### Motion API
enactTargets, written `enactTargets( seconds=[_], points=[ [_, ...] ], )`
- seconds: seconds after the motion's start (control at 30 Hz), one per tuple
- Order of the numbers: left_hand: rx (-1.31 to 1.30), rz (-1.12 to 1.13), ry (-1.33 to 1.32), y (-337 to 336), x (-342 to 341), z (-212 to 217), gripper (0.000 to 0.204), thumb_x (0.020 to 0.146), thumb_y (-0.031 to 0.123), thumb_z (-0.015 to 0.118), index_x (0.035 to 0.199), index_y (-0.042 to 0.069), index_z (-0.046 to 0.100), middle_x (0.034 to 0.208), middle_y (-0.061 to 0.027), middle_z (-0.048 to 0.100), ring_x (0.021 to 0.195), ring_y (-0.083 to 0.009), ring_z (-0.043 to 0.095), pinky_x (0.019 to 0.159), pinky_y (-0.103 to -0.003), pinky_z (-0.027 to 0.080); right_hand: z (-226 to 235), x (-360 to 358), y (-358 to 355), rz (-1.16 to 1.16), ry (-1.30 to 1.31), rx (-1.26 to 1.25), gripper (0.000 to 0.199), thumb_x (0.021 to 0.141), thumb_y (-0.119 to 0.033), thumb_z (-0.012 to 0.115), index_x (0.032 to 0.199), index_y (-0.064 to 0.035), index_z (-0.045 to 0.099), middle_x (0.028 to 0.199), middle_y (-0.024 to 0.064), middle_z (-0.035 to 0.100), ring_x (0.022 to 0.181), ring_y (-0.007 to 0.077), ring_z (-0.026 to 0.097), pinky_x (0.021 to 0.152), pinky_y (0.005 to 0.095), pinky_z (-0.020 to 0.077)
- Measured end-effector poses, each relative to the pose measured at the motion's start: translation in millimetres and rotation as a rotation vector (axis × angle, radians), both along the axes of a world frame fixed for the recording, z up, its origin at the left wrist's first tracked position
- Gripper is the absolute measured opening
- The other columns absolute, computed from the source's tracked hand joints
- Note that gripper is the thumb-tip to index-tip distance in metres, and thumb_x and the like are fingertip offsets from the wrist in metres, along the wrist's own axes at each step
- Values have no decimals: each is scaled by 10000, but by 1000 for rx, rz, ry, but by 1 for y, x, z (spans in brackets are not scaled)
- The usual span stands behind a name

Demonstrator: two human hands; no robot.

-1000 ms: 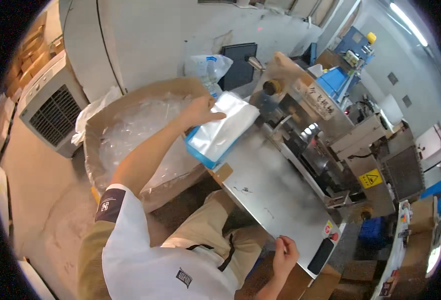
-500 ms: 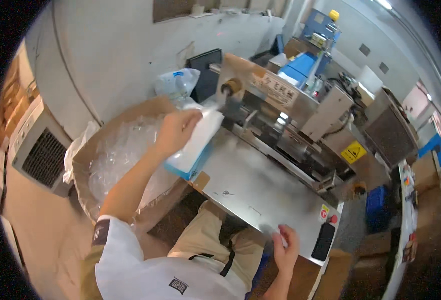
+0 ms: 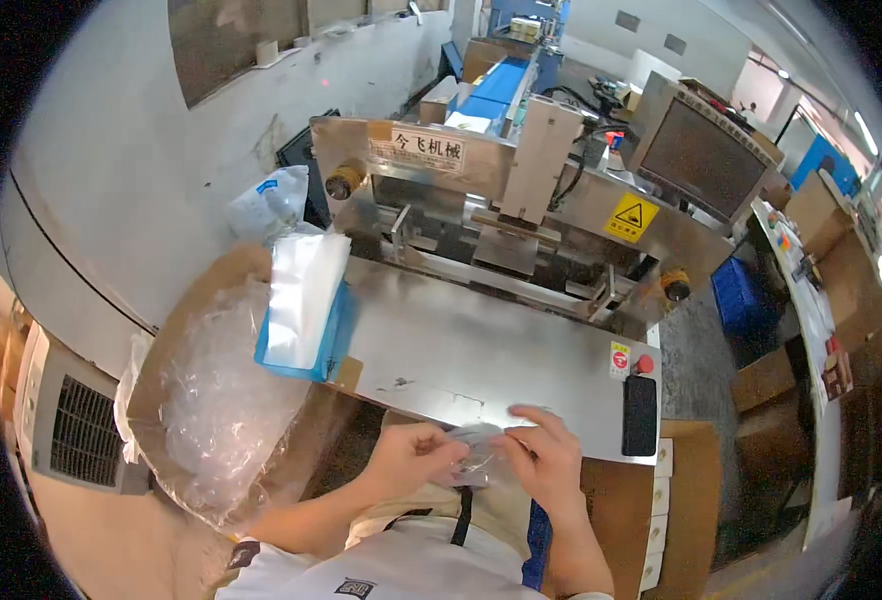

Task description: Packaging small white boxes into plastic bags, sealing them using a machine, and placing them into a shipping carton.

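In front of my lap, my left hand [image 3: 416, 457] and my right hand [image 3: 546, 457] are close together just off the front edge of the metal worktop [image 3: 461, 350]. A clear plastic bag [image 3: 480, 462] is pinched between them, with the left fingers on one side and the right thumb and finger on the other. Some of my right fingers are lifted off it. Towards the left end of the worktop stands a blue box [image 3: 333, 335], topped by a stack of translucent white plastic bags [image 3: 306, 300]; neither hand touches it.
A large carton [image 3: 166, 340] full of clear plastic [image 3: 221, 400] stands at left. Behind the worktop rises a metal machine [image 3: 441, 150] with a screen [image 3: 701, 155]. A black phone-like slab [image 3: 639, 415] and a red button [image 3: 644, 364] sit at right, above an open cardboard box [image 3: 689, 490].
My left hand has come down from the stack on the blue box to meet my right hand. A clear bag is now between them. The whole view has turned to the right.
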State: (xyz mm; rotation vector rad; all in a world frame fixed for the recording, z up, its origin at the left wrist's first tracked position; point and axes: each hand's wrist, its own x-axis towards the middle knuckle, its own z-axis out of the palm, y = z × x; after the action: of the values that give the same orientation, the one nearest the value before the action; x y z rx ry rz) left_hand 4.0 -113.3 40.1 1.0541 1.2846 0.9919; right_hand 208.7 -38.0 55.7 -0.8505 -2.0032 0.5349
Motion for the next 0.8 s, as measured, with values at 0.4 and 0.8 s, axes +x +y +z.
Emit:
enactTargets(
  seconds=[0.4, 0.8],
  points=[
    [830, -122, 674, 27, 5, 5, 392, 855, 212, 699, 1212, 85, 601, 1086, -134, 663, 890, -313, 660, 761, -394, 540, -28, 10, 4, 233, -345, -26, 133, 765, -145, 708, 782, -32, 640, 798, 122, 645, 796, 307, 620, 813, 421, 481],
    [506, -604, 802, 49, -37, 10, 236, 965, 285, 526, 1053, 88, 621, 998, -146, 673, 934, -356, 640, 799, -454, 504, -11, 38, 13, 471, -106, -490, 107, 843, -141, 675, 912, -64, 702, 828, 115, 674, 859, 274, 645, 770, 382, 509]
  ],
)
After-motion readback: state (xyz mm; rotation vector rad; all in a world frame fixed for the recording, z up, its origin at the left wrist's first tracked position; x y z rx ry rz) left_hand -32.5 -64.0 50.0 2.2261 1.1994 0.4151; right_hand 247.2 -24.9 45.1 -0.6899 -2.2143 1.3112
